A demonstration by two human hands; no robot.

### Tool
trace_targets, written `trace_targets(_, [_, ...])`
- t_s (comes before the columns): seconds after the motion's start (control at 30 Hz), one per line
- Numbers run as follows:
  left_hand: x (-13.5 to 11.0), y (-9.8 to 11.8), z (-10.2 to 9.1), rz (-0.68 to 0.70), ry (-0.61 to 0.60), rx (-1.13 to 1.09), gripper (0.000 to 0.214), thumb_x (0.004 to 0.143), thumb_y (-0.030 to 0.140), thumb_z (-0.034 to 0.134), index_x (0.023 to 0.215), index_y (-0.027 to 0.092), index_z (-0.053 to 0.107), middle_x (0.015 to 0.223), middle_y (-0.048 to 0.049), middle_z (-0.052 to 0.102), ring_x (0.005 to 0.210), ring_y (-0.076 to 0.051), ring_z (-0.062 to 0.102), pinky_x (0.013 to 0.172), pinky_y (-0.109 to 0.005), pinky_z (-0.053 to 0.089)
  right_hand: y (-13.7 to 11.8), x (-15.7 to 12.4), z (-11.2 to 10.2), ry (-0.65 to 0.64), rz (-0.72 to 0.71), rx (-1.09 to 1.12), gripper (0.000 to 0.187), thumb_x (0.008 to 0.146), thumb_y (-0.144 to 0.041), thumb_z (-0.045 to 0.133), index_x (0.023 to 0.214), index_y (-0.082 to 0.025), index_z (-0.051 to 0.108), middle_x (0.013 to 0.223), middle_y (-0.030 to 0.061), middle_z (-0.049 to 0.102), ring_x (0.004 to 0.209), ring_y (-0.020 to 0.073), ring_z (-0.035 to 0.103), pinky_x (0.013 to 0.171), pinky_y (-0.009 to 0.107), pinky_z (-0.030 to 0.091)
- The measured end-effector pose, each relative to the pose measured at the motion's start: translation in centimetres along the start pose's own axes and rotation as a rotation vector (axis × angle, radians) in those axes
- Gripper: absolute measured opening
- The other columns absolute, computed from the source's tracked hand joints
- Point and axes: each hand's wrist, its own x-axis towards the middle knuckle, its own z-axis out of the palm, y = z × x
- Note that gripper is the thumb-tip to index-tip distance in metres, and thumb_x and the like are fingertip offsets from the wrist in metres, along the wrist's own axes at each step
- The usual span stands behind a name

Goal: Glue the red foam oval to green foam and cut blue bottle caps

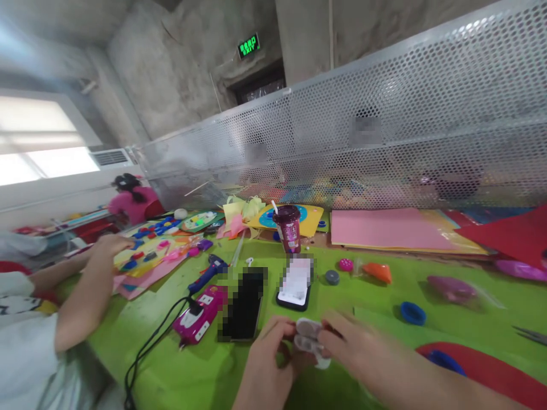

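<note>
My left hand [273,353] pinches one side of a white earbud case [306,336] above the green table. The case's lid is raised, and rounded hollows show inside. On its other side, the fingers of my right hand [346,341] press against the case; this hand is slightly blurred. Below my right fingers a white piece [323,361] sticks out, and I cannot tell what it is. A white earbud [249,262] lies farther back on the table. Just beyond my hands are a lit phone [294,282] and a dark phone [244,307].
A purple power strip [200,316] with a black cable and a blue glue gun [208,272] lie left. Behind the phones stands a drink cup [288,230]. Blue lid [412,313], red sheet [482,364] and pliers [532,335] are right. A co-worker's arm [88,279] reaches over colourful crafts.
</note>
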Motion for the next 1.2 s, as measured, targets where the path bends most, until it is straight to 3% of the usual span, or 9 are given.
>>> trace_targets(0.27, [-0.3,0.2,-0.2,-0.046,-0.002,-0.015,0.006,0.067,0.020,0.065,0.073,0.019,0.066,0.087,-0.0057,0.063,0.073,-0.018,0.059,0.057,-0.023,0.048,0.0,1.1,-1.6,-0.103,-0.107,0.116,0.021,0.064,-0.001,0.048,0.074,-0.020,0.050,0.069,-0.0021,0.055,0.056,0.0134,0.046,0.044,0.028,0.033])
trace_targets(0.4, [-0.3,0.2,-0.3,-0.084,0.002,-0.036,0.008,0.065,0.017,0.066,0.072,0.020,0.064,0.087,-0.0042,0.063,0.071,-0.017,0.059,0.058,-0.023,0.047,0.3,0.7,-1.2,-0.139,-0.126,0.068,0.019,0.066,-0.003,0.047,0.073,-0.021,0.048,0.067,-0.0019,0.053,0.055,0.0137,0.047,0.042,0.029,0.030])
trace_targets(0.53, [-0.3,0.2,-0.2,-0.082,-0.010,-0.056,0.011,0.064,0.012,0.061,0.071,0.019,0.061,0.088,-0.0047,0.062,0.072,-0.017,0.059,0.059,-0.024,0.047,0.1,0.0,-0.4,-0.207,-0.084,0.098,0.017,0.064,-0.007,0.057,0.073,-0.021,0.051,0.075,-0.0023,0.057,0.055,0.0117,0.049,0.042,0.026,0.031])
trace_targets(0.7, [-0.4,0.2,-0.2,-0.093,-0.016,-0.078,0.013,0.063,0.009,0.058,0.071,0.019,0.060,0.088,-0.0042,0.061,0.071,-0.016,0.059,0.057,-0.023,0.047,-0.1,-0.5,0.2,-0.306,-0.133,0.064,0.021,0.065,-0.018,0.070,0.082,-0.019,0.057,0.072,-0.0015,0.056,0.062,0.0161,0.055,0.044,0.027,0.038])
trace_targets(0.77, [-0.5,0.2,-0.3,-0.090,-0.014,-0.064,0.013,0.063,0.009,0.059,0.071,0.019,0.060,0.087,-0.0038,0.061,0.071,-0.016,0.059,0.057,-0.023,0.047,0.0,-0.6,0.3,-0.267,-0.073,0.082,0.028,0.064,-0.025,0.075,0.085,-0.019,0.057,0.073,-0.0016,0.057,0.059,0.0158,0.055,0.042,0.028,0.040])
trace_targets(0.83, [-0.4,0.4,-0.4,-0.105,-0.014,-0.048,0.013,0.063,0.010,0.061,0.072,0.019,0.061,0.088,-0.0040,0.061,0.071,-0.016,0.059,0.059,-0.023,0.047,0.4,-0.6,0.3,-0.216,0.033,0.144,0.048,0.058,-0.039,0.080,0.094,-0.017,0.056,0.082,0.0018,0.059,0.063,0.0174,0.058,0.045,0.028,0.044])
trace_targets(0.97, [-0.4,0.6,-0.4,-0.121,-0.037,-0.061,0.009,0.067,0.020,0.068,0.074,0.019,0.062,0.091,-0.0051,0.062,0.075,-0.018,0.060,0.064,-0.025,0.049,1.3,-0.3,0.0,-0.337,0.327,0.410,0.091,0.050,-0.045,0.083,0.126,-0.018,0.042,0.109,0.0107,0.057,0.098,0.0280,0.057,0.072,0.036,0.051])
trace_targets(1.07, [-0.3,0.5,-0.4,-0.104,-0.048,-0.068,0.013,0.068,0.025,0.071,0.075,0.019,0.062,0.091,-0.0048,0.061,0.075,-0.018,0.060,0.065,-0.026,0.050,1.7,0.2,0.0,-0.481,0.453,0.613,0.088,0.055,-0.040,0.082,0.130,-0.021,0.041,0.102,0.0080,0.059,0.100,0.0291,0.053,0.079,0.041,0.048])
trace_targets(1.2, [-0.3,0.1,-0.3,-0.104,-0.032,-0.021,0.015,0.068,0.030,0.071,0.073,0.018,0.062,0.092,-0.0056,0.061,0.076,-0.018,0.059,0.064,-0.026,0.049,1.4,0.7,0.6,-0.491,0.455,0.684,0.077,0.054,-0.042,0.082,0.120,-0.017,0.050,0.098,0.0081,0.059,0.093,0.0267,0.054,0.077,0.038,0.046])
